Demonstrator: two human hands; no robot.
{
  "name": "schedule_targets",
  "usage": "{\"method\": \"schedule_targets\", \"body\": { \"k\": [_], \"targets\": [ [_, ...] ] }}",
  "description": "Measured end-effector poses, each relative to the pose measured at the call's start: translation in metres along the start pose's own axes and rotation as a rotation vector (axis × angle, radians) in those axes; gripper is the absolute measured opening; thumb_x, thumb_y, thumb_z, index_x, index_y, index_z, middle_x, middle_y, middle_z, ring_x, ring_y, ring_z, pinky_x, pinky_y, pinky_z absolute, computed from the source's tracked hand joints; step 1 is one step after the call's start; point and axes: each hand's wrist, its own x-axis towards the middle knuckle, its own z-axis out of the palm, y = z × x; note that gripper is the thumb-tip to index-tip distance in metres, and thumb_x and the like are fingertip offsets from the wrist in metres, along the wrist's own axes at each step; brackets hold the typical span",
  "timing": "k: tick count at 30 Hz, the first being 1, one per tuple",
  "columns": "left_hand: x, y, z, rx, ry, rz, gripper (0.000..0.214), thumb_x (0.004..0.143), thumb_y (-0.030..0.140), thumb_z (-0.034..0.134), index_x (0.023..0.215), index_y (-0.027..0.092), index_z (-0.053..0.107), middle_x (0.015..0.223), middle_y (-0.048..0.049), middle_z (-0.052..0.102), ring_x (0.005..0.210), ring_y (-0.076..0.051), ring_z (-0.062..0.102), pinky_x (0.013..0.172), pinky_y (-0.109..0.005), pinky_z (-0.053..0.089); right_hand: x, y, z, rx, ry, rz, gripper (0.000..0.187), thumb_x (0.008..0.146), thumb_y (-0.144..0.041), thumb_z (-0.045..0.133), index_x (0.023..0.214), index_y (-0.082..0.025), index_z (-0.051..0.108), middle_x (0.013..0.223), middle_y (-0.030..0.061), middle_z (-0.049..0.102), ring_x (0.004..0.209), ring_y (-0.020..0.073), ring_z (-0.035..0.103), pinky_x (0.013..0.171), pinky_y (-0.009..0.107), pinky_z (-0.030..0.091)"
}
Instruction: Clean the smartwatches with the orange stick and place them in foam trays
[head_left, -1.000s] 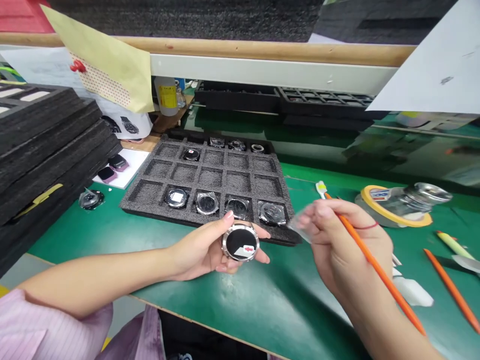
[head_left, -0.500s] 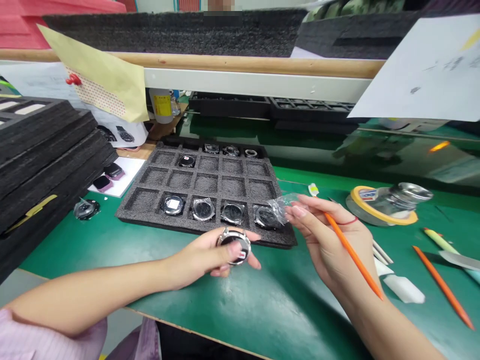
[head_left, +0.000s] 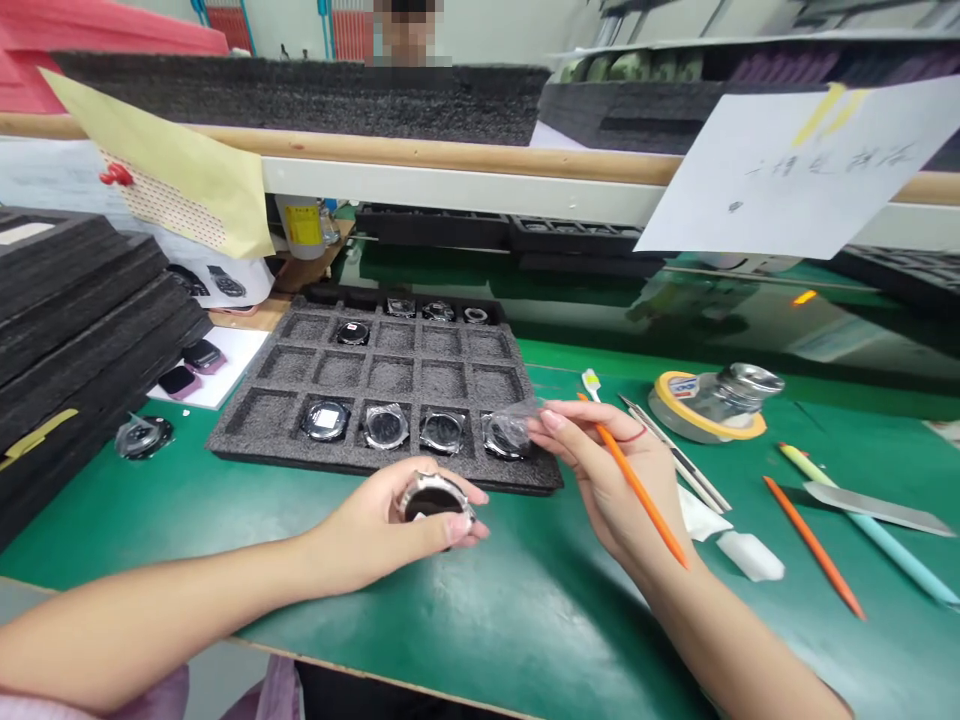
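Observation:
My left hand is closed around a round, strapless watch head with a silver rim and dark face, tilted, thumb along its edge. My right hand pinches crumpled clear plastic film between thumb and fingertips. An orange pointed stick is also tucked in that hand, slanting down over its back. Behind both hands lies a black foam tray with square compartments. Several film-wrapped watch heads sit in its front row, among them one near the middle. The film in my right hand overlaps the front-right watch head.
Stacked black foam trays stand at the left, near a wrapped watch head. On the right are yellow tape around a metal-topped jar, tweezers, another orange stick, and a knife blade. Paper hangs from the shelf.
The watch head in my left hand has tipped, so its face shows at a flatter angle. My right hand still holds the film and stick. The whole view has shifted slightly.

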Motion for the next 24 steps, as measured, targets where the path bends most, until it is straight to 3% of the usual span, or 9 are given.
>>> {"method": "schedule_targets", "body": {
  "k": [4,8,10,13,24],
  "targets": [
    [0.0011,-0.0003,0.0018,-0.062,0.01,-0.007,0.036,0.081,0.029,0.081,0.082,0.018,0.047,0.105,-0.012,0.076,0.064,-0.011,0.067,0.064,-0.027,0.055,0.001,0.0019,-0.0002,-0.04,-0.006,0.047,0.033,0.057,-0.038,0.094,0.08,-0.022,0.077,0.076,0.0001,0.077,0.072,0.0121,0.075,0.074,0.022,0.063],
    [0.0043,0.0,-0.0009,-0.037,0.02,-0.042,0.04,0.08,0.036,0.082,0.107,0.013,0.064,0.102,-0.0142,0.077,0.057,-0.007,0.053,0.048,-0.019,0.039,0.0007,0.0007,0.0003,-0.065,-0.001,0.066,0.036,0.055,-0.04,0.095,0.079,-0.021,0.077,0.076,0.0007,0.077,0.069,0.0126,0.074,0.073,0.023,0.063],
    [0.0054,0.0006,-0.0025,-0.108,0.016,-0.058,0.05,0.086,0.049,0.075,0.12,0.012,0.068,0.102,-0.0152,0.077,0.054,-0.006,0.048,0.05,-0.02,0.037,0.0007,0.0,0.0003,-0.075,-0.011,0.059,0.035,0.055,-0.04,0.094,0.079,-0.021,0.077,0.075,0.0008,0.076,0.068,0.0131,0.074,0.071,0.024,0.063],
    [0.0064,0.0009,-0.0038,-0.288,-0.007,-0.101,0.059,0.09,0.062,0.063,0.122,0.014,0.072,0.105,-0.0162,0.076,0.052,-0.006,0.049,0.056,-0.024,0.039,0.001,0.0005,-0.001,-0.087,-0.012,0.022,0.032,0.058,-0.04,0.093,0.079,-0.022,0.076,0.073,0.0003,0.076,0.065,0.0121,0.073,0.07,0.023,0.063],
    [0.0069,-0.0027,-0.0051,-0.427,-0.067,-0.136,0.051,0.088,0.061,0.066,0.112,0.017,0.077,0.099,-0.0108,0.075,0.051,-0.008,0.052,0.057,-0.026,0.037,0.0034,0.0044,-0.0035,-0.104,-0.014,-0.043,0.027,0.062,-0.042,0.091,0.077,-0.025,0.076,0.071,-0.0025,0.073,0.061,0.0111,0.071,0.064,0.022,0.063]
  ]
}}
